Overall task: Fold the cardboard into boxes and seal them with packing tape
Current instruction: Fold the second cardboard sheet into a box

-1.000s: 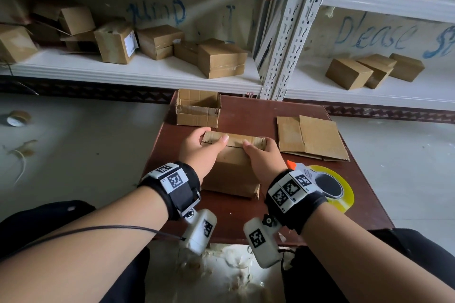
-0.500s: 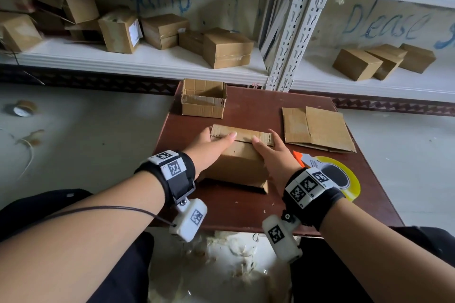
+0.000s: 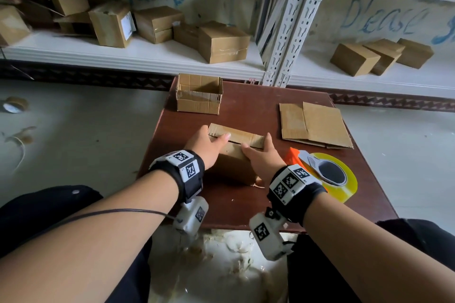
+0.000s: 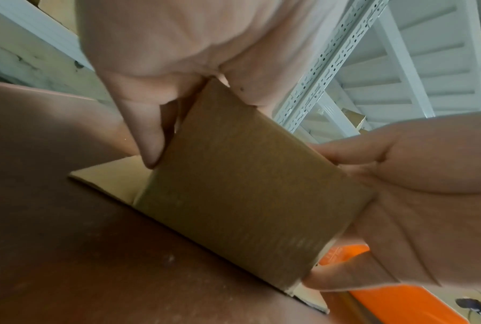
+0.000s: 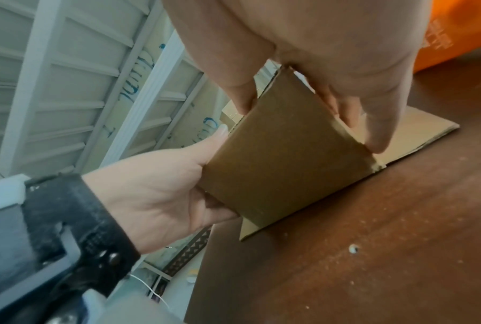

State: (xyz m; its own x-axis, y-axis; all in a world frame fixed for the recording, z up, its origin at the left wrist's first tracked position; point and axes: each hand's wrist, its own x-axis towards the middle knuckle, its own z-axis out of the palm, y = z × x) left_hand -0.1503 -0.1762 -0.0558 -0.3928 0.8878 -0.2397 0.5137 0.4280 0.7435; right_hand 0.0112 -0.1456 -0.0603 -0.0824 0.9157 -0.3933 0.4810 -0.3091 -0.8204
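From the head view, a half-folded box stands near the middle of the brown table, a little toward its near edge. The left hand grips its left end, thumb lying on the top flap; the right hand grips the right end the same way. Bare tabletop lies between the box and an open box at the far left corner. Flat cardboard lies far right; a tape dispenser sits just right of the right hand, close to the right edge.

From the left wrist, the left hand pinches the box at its upper corner, and a bottom flap lies flat on the table.

From the right wrist, the right hand clamps the box by its top corner, fingers down its far side. The near wall is plain brown, slightly scuffed.
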